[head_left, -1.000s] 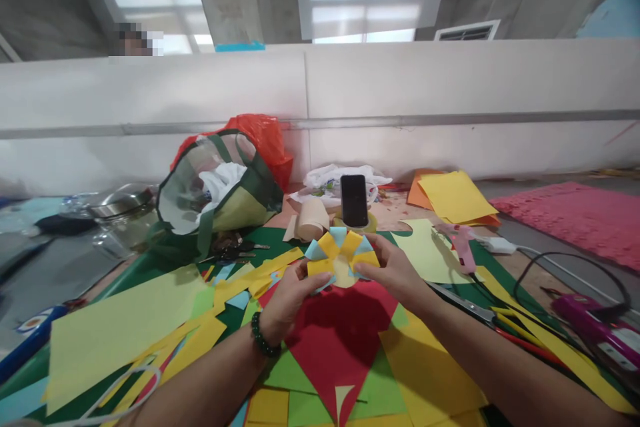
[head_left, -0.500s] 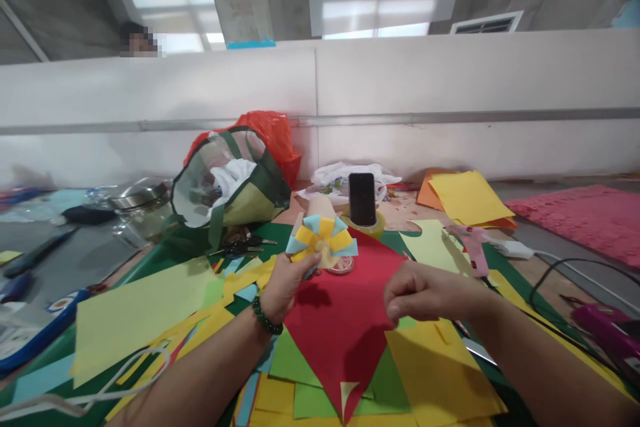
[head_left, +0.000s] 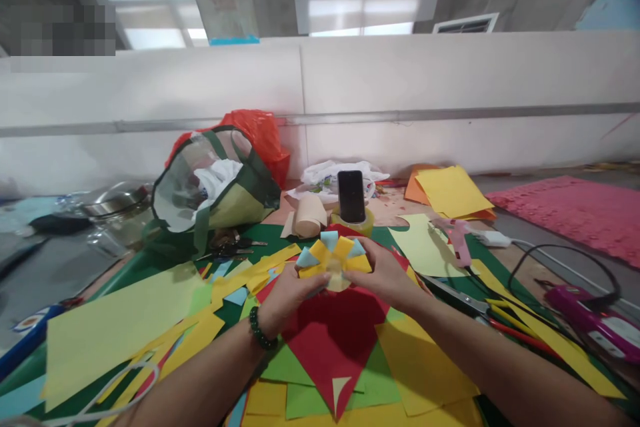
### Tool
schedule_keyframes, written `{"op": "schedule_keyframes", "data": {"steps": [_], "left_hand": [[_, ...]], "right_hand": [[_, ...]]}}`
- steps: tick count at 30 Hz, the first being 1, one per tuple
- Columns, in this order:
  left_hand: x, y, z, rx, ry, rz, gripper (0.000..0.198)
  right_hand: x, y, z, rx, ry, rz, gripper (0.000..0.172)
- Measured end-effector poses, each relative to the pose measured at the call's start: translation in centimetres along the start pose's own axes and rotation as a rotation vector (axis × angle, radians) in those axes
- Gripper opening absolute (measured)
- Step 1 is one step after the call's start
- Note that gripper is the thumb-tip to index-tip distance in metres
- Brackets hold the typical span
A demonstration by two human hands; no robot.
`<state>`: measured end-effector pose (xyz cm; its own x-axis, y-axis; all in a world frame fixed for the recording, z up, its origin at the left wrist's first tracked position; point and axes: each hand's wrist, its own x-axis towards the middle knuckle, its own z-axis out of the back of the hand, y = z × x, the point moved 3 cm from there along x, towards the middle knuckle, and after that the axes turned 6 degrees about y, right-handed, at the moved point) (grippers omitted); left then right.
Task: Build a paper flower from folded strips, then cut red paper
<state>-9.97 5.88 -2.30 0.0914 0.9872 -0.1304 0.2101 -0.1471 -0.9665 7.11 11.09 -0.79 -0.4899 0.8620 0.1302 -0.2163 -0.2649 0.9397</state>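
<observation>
A paper flower (head_left: 336,255) with yellow and light blue loops is held above the red paper sheet (head_left: 330,340). My left hand (head_left: 287,293), with a dark green bead bracelet at the wrist, grips its left side, thumb at the pale centre. On the right side, my right hand (head_left: 383,273) pinches the flower between thumb and fingers. Most fingertips are hidden behind the loops. Beneath the red sheet lie green paper (head_left: 295,370) and yellow paper (head_left: 425,363).
Behind the flower, a phone (head_left: 351,195) leans upright at a tape roll (head_left: 370,220). A pink glue gun (head_left: 457,240) and scissors (head_left: 457,297) lie to the right. At left are keys (head_left: 233,243), a green-trimmed bag (head_left: 220,180), a glass jar (head_left: 117,213) and paper strips.
My right hand has come left from above the yellow paper and taken hold of the flower. The flower, still in my left hand, is lower and turned. The view has shifted right.
</observation>
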Motion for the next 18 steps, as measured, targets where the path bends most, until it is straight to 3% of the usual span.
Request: {"op": "schedule_keyframes", "data": {"steps": [6, 11, 13, 18], "left_hand": [[-0.8, -0.9, -0.9, -0.092, 0.154, -0.056, 0.046], [-0.5, 0.7, -1.1, -0.111, -0.014, 0.002, 0.040], [-0.3, 1.0, -1.0, -0.197, -0.086, 0.024, 0.041], [0.2, -0.2, 0.4, -0.366, -0.340, -0.025, 0.036]], "right_hand": [[0.2, 0.0, 0.3, 0.229, -0.079, -0.087, 0.046], [0.1, -0.3, -1.1, 0.322, -0.025, -0.025, 0.044], [0.1, -0.3, -1.4, 0.316, 0.065, -0.042, 0.044], [-0.6, 1.4, 0.2, -0.014, 0.498, -0.116, 0.036]]}}
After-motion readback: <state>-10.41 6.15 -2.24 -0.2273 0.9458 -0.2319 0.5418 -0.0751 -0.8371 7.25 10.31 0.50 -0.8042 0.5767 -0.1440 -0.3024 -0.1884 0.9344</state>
